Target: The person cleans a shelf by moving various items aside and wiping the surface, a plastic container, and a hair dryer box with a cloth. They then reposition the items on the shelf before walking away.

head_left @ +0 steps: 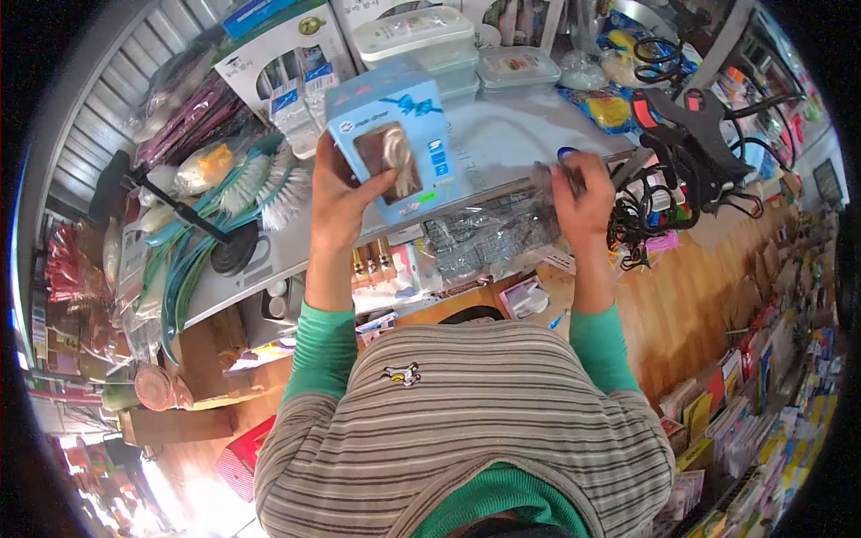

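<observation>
My left hand [345, 193] grips a light blue cardboard box [435, 143] by its left side, with the thumb across its front. The box is tilted, with a blue bow print and a clear window showing a pale item inside. It is held over the front part of the grey shelf [502, 134]. To the right, my right hand [587, 197] is closed near the shelf's front edge. A small dark thing with a blue end [567, 154] shows at its fingers; I cannot make out what it is.
Lidded plastic containers [417, 40] are stacked behind the box. White-bristled brushes [265, 184] with green handles lie at left. At right are a black and red strapped device [695, 134] and coiled black cables [637, 224]. A wire rack in plastic [493, 233] sits below the shelf edge.
</observation>
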Demonstrator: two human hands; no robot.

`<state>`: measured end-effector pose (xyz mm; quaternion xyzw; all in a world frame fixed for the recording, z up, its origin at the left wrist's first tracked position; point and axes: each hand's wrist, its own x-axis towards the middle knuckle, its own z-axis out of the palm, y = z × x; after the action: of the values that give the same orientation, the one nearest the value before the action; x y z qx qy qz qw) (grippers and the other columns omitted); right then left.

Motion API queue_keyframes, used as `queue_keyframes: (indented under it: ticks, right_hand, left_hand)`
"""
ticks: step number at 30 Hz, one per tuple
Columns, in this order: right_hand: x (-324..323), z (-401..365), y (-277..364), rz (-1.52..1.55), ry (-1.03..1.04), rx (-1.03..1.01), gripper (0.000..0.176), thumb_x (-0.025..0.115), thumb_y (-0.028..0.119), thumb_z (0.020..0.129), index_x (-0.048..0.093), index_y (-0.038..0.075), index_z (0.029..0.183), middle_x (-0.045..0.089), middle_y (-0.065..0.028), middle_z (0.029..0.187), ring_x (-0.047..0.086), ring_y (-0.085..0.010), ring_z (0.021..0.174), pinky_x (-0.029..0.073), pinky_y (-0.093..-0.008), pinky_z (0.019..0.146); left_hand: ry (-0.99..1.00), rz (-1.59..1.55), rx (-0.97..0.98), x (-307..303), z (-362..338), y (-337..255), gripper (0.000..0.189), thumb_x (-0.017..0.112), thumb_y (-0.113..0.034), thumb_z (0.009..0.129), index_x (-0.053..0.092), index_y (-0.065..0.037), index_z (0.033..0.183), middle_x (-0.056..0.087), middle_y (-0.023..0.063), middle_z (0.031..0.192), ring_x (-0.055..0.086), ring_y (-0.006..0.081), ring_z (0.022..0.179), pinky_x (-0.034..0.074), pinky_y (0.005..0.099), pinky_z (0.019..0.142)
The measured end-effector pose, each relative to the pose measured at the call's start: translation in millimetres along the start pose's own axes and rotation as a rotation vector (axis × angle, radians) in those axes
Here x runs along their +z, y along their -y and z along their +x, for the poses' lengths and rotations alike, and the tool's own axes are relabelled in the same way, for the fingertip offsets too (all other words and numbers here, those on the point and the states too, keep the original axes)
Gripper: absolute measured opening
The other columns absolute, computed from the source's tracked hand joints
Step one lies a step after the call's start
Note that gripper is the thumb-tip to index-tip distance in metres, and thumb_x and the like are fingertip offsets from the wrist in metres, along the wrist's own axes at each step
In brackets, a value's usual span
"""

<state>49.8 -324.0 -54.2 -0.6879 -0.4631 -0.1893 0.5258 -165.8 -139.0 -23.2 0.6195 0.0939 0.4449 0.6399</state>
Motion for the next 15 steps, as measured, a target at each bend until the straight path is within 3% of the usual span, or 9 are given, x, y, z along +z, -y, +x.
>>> queue_keyframes:
  ticks: [3,5,6,8,12,15]
  right_hand:
    - [13,51,0,-0.340,0.065,-0.131,0.044,0.066,0.014,0.068,0.049,0.005,0.107,0.050,-0.0172,0.105,0.056,-0.0363,0.080,0.046,-0.0405,0.070]
    - [32,77,-4,-0.515,0.163,-0.052,0.055,0.067,0.020,0.069,0.046,0.009,0.119,0.049,-0.0166,0.113,0.058,-0.0356,0.086,0.048,-0.0412,0.073]
    - [42,91,-11,-0.517,0.155,-0.059,0.055,0.067,0.020,0.069,0.046,0.009,0.119,0.049,-0.0166,0.113,0.058,-0.0356,0.086,0.048,-0.0412,0.073]
    - [65,112,-29,-0.758,0.400,-0.095,0.039,0.060,0.013,0.071,0.051,0.007,0.108,0.049,-0.0160,0.111,0.060,-0.0336,0.084,0.051,-0.0388,0.067]
    - [96,131,-63,-0.883,0.469,-0.249,0.029,0.052,0.011,0.076,0.054,0.007,0.105,0.055,-0.0145,0.106,0.062,-0.0289,0.085,0.052,-0.0372,0.068]
    - [102,136,-66,-0.995,0.640,-0.233,0.025,0.048,0.009,0.078,0.057,0.008,0.101,0.059,-0.0147,0.101,0.062,-0.0258,0.086,0.052,-0.0363,0.069]
  left_hand:
    - [-0.071,0.004,0.024,-8,-13,-5,0.073,0.072,0.001,0.058,0.035,0.000,0.121,0.051,0.0123,0.110,0.052,0.0225,0.103,0.040,0.0350,0.090]
    - [-0.106,0.008,0.051,-14,-21,-11,0.073,0.072,0.002,0.058,0.035,0.000,0.121,0.051,0.0121,0.110,0.052,0.0222,0.103,0.040,0.0348,0.090]
    - [-0.147,0.010,0.070,-18,-24,-14,0.073,0.072,0.002,0.058,0.035,0.000,0.120,0.052,0.0118,0.109,0.052,0.0219,0.102,0.040,0.0345,0.090]
    - [-0.166,0.011,0.083,-31,-32,-16,0.072,0.071,0.002,0.058,0.035,0.000,0.121,0.051,0.0114,0.109,0.052,0.0218,0.102,0.040,0.0341,0.090]
    - [-0.306,0.053,0.124,-50,-55,-30,0.074,0.071,0.002,0.057,0.035,0.000,0.122,0.051,0.0115,0.111,0.051,0.0222,0.103,0.039,0.0336,0.091]
    - [-0.452,0.078,0.110,-60,-76,-40,0.073,0.071,0.003,0.058,0.035,-0.001,0.122,0.051,0.0115,0.110,0.051,0.0219,0.103,0.039,0.0339,0.091]
